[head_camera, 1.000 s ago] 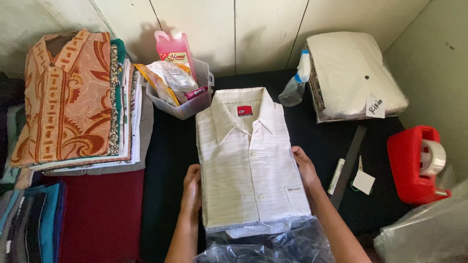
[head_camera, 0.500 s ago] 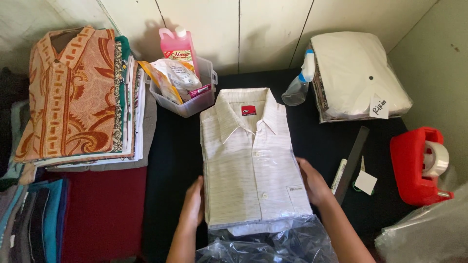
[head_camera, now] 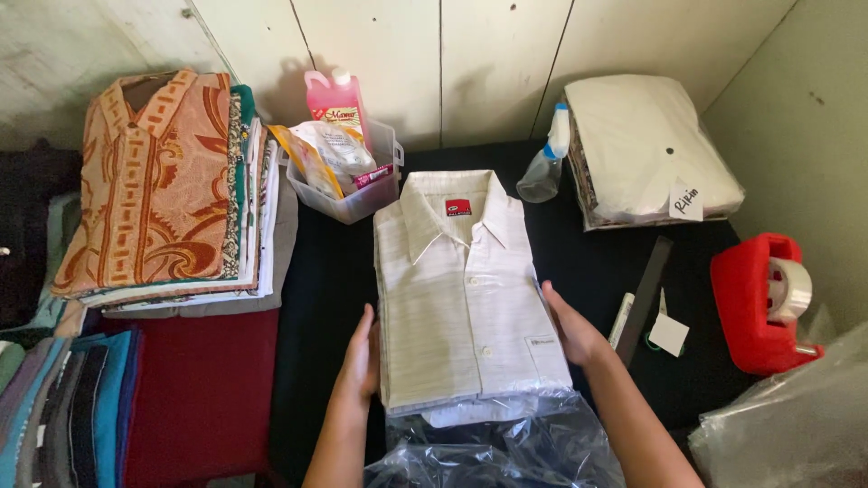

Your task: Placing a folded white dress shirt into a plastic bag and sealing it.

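The left hand (head_camera: 363,360) and right hand (head_camera: 570,327) are both bare, with no gloves. The forearms are bare too, no sleeves showing. No rings, watch or bracelets can be seen

Cream folded shirt (head_camera: 466,298) with faint stripes; orange patterned shirt (head_camera: 154,181); pink bottle (head_camera: 336,101); red tape dispenser (head_camera: 759,303); black tabletop (head_camera: 330,271).

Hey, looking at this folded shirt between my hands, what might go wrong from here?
1. The folded white shirt is held only at its side edges by the left hand and right hand; squeezing may buckle the fold.
2. Its lower end sits at the mouth of the crumpled clear plastic bag, which might snag a corner and crease it.
3. The spray bottle stands close beside the collar; a knock might tip it toward the fabric.
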